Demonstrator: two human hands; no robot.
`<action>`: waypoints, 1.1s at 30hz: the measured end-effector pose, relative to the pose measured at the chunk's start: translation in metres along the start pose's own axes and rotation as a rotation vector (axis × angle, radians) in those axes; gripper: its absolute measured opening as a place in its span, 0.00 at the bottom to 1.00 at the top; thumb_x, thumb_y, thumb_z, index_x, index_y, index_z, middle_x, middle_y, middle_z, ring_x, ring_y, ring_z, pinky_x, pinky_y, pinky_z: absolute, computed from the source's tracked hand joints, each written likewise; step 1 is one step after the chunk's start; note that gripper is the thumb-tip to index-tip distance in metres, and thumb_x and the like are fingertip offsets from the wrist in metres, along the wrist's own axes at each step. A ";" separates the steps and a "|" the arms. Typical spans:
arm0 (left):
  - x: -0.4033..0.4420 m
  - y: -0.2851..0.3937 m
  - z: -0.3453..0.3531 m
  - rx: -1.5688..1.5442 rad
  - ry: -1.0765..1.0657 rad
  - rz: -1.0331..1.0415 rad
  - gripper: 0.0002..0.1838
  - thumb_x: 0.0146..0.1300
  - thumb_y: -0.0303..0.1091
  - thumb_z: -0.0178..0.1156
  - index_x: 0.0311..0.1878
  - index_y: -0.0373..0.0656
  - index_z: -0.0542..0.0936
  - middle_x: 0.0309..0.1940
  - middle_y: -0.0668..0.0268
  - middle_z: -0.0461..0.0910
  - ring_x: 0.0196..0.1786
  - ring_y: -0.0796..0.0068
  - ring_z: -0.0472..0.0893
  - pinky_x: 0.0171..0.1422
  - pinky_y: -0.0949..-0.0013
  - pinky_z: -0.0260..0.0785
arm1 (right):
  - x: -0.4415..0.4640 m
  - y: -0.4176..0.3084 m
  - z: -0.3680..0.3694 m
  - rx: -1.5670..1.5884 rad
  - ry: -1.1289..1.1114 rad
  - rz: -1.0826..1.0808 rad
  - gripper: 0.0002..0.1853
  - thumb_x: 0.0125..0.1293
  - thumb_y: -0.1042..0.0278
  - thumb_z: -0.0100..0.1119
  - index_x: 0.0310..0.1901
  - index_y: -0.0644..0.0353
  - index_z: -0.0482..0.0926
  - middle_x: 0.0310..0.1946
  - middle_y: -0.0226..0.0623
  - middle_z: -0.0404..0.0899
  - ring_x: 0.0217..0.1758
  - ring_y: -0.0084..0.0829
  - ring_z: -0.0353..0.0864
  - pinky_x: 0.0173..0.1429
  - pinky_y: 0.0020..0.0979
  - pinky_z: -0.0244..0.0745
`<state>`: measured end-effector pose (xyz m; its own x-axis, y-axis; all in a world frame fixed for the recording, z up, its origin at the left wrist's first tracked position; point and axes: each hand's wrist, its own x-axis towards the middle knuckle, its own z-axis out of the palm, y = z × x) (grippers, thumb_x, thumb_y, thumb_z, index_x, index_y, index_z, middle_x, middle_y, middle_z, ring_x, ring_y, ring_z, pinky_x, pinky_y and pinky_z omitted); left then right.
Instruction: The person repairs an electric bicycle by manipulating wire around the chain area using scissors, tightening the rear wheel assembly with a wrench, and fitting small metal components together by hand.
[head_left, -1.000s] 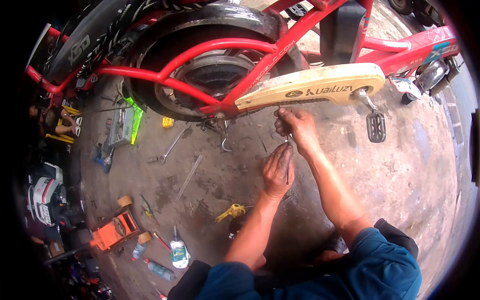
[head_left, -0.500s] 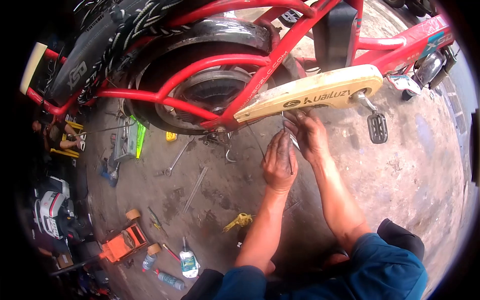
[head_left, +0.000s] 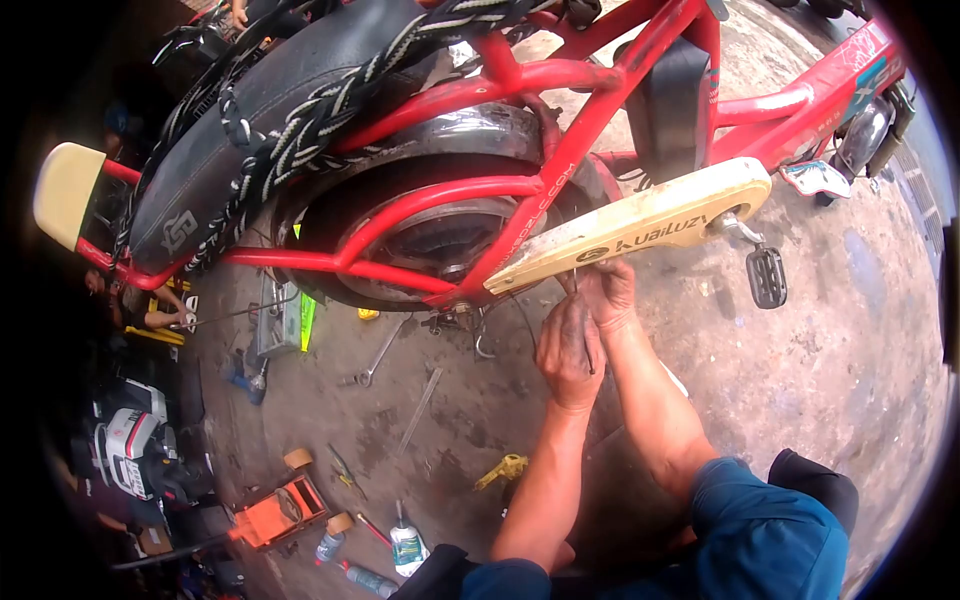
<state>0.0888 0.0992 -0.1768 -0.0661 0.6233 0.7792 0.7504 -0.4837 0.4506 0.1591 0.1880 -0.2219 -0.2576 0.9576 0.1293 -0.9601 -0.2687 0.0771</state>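
So, both hands are up at the lower edge of the cream chain guard (head_left: 640, 225) on the red bike frame (head_left: 440, 190), pretty much side by side. The left hand (head_left: 569, 350) is mostly closed, fingers bunched together and smudged dark, and a thin dark rod (head_left: 591, 366) is gripped in it, with one end poking out by the palm. The other end seems to be pointed up toward the guard, but it's partly covered by fingers. The right hand (head_left: 612, 292) is half curled just under the guard lettering, right beside the left fingertips. Whether anything is pinched in it can't be told, since the fingers are hidden; same goes for actual contact with the guard.

The pedal (head_left: 767, 278) is hung off to the right, well apart from both hands. On the concrete floor (head_left: 800, 400), a wrench (head_left: 385, 352) and a flat metal strip (head_left: 420, 410) are laid out to the left, with a yellow object (head_left: 502, 471) near the left forearm and an orange floor jack (head_left: 280, 512) farther over.
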 end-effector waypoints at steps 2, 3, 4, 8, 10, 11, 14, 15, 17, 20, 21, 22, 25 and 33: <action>0.000 -0.002 -0.002 0.025 -0.011 -0.006 0.11 0.68 0.27 0.53 0.49 0.32 0.79 0.42 0.51 0.82 0.43 0.50 0.82 0.48 0.56 0.75 | 0.005 0.005 -0.014 -0.033 -0.003 -0.062 0.27 0.46 0.75 0.65 0.54 0.60 0.76 0.51 0.38 0.79 0.60 0.41 0.74 0.68 0.48 0.64; 0.002 -0.003 -0.003 0.021 -0.006 -0.011 0.11 0.68 0.27 0.54 0.48 0.31 0.79 0.42 0.51 0.82 0.43 0.50 0.82 0.48 0.56 0.75 | 0.009 0.008 -0.019 -0.003 -0.023 -0.079 0.28 0.46 0.74 0.65 0.54 0.59 0.76 0.51 0.38 0.79 0.60 0.41 0.74 0.67 0.48 0.65; 0.004 -0.003 -0.004 0.016 -0.001 -0.020 0.11 0.68 0.27 0.54 0.48 0.31 0.79 0.41 0.51 0.82 0.42 0.50 0.82 0.48 0.56 0.75 | 0.014 0.011 -0.024 0.026 -0.044 -0.096 0.28 0.45 0.73 0.66 0.54 0.59 0.77 0.52 0.38 0.79 0.60 0.42 0.74 0.67 0.48 0.66; 0.006 -0.003 -0.003 0.015 -0.016 -0.023 0.11 0.67 0.27 0.54 0.47 0.31 0.80 0.39 0.51 0.82 0.41 0.51 0.83 0.47 0.57 0.75 | 0.029 0.020 -0.056 0.183 -0.131 -0.187 0.28 0.45 0.72 0.67 0.54 0.58 0.77 0.51 0.39 0.80 0.58 0.41 0.77 0.66 0.47 0.69; 0.005 -0.001 -0.004 0.013 -0.018 -0.050 0.10 0.67 0.27 0.55 0.46 0.32 0.80 0.39 0.51 0.83 0.41 0.51 0.83 0.46 0.57 0.75 | 0.030 0.025 -0.050 0.198 -0.158 -0.235 0.28 0.45 0.72 0.68 0.53 0.58 0.78 0.50 0.39 0.81 0.57 0.40 0.78 0.65 0.45 0.70; 0.004 0.000 -0.004 0.011 -0.020 -0.062 0.10 0.67 0.27 0.55 0.46 0.32 0.80 0.39 0.51 0.83 0.40 0.51 0.83 0.46 0.57 0.75 | 0.028 0.029 -0.036 0.208 -0.175 -0.246 0.27 0.46 0.72 0.68 0.53 0.58 0.78 0.49 0.39 0.82 0.56 0.40 0.79 0.65 0.45 0.71; 0.000 0.007 -0.004 0.010 -0.044 -0.090 0.10 0.66 0.27 0.56 0.47 0.34 0.80 0.39 0.52 0.83 0.40 0.51 0.83 0.44 0.56 0.75 | 0.031 0.033 -0.019 0.198 -0.224 -0.273 0.27 0.46 0.71 0.69 0.52 0.60 0.78 0.47 0.38 0.83 0.55 0.38 0.81 0.64 0.44 0.73; 0.000 0.008 -0.002 0.002 -0.034 -0.084 0.10 0.66 0.27 0.56 0.47 0.34 0.81 0.39 0.53 0.83 0.40 0.51 0.83 0.44 0.56 0.74 | 0.033 0.033 -0.017 0.189 -0.237 -0.282 0.27 0.46 0.71 0.70 0.52 0.60 0.78 0.47 0.38 0.83 0.54 0.38 0.81 0.63 0.44 0.73; -0.001 0.010 0.001 -0.013 -0.020 -0.078 0.10 0.66 0.27 0.57 0.48 0.35 0.81 0.39 0.53 0.83 0.40 0.51 0.83 0.43 0.56 0.74 | 0.033 0.033 -0.015 0.183 -0.242 -0.274 0.26 0.47 0.70 0.70 0.51 0.61 0.78 0.46 0.38 0.84 0.53 0.38 0.82 0.63 0.44 0.74; 0.000 0.011 0.003 -0.074 -0.007 -0.136 0.11 0.66 0.27 0.57 0.49 0.35 0.81 0.39 0.53 0.83 0.41 0.50 0.82 0.44 0.56 0.74 | 0.035 0.031 -0.019 0.165 -0.247 -0.291 0.25 0.49 0.70 0.69 0.51 0.61 0.78 0.46 0.38 0.84 0.54 0.38 0.82 0.63 0.44 0.74; 0.001 0.010 0.004 -0.058 -0.015 -0.114 0.11 0.66 0.27 0.57 0.49 0.35 0.81 0.40 0.53 0.83 0.41 0.50 0.82 0.44 0.56 0.74 | 0.036 0.032 -0.017 0.159 -0.250 -0.303 0.24 0.50 0.70 0.69 0.52 0.61 0.77 0.46 0.38 0.83 0.54 0.39 0.82 0.63 0.44 0.75; 0.001 0.008 0.003 -0.042 -0.023 -0.095 0.11 0.65 0.26 0.57 0.49 0.35 0.80 0.40 0.53 0.83 0.41 0.50 0.82 0.45 0.56 0.74 | 0.034 0.033 -0.015 0.169 -0.244 -0.302 0.24 0.51 0.70 0.68 0.52 0.61 0.77 0.46 0.38 0.83 0.54 0.39 0.81 0.63 0.43 0.75; 0.000 0.001 0.004 -0.036 -0.046 -0.009 0.12 0.65 0.26 0.57 0.51 0.35 0.79 0.42 0.52 0.82 0.42 0.49 0.82 0.45 0.56 0.74 | 0.025 0.030 -0.004 0.165 -0.178 -0.302 0.22 0.53 0.71 0.67 0.52 0.61 0.77 0.47 0.40 0.82 0.54 0.39 0.81 0.64 0.43 0.75; 0.009 -0.011 -0.003 0.003 -0.135 0.135 0.14 0.64 0.25 0.56 0.53 0.33 0.77 0.45 0.51 0.82 0.44 0.49 0.82 0.48 0.55 0.74 | -0.002 0.028 0.019 0.127 0.057 -0.234 0.23 0.53 0.71 0.63 0.53 0.63 0.74 0.49 0.42 0.80 0.56 0.40 0.77 0.66 0.42 0.68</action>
<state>0.0775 0.1079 -0.1736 0.1241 0.6298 0.7668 0.7483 -0.5669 0.3444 0.1347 0.1770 -0.2016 -0.0398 0.9985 0.0375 -0.9740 -0.0472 0.2216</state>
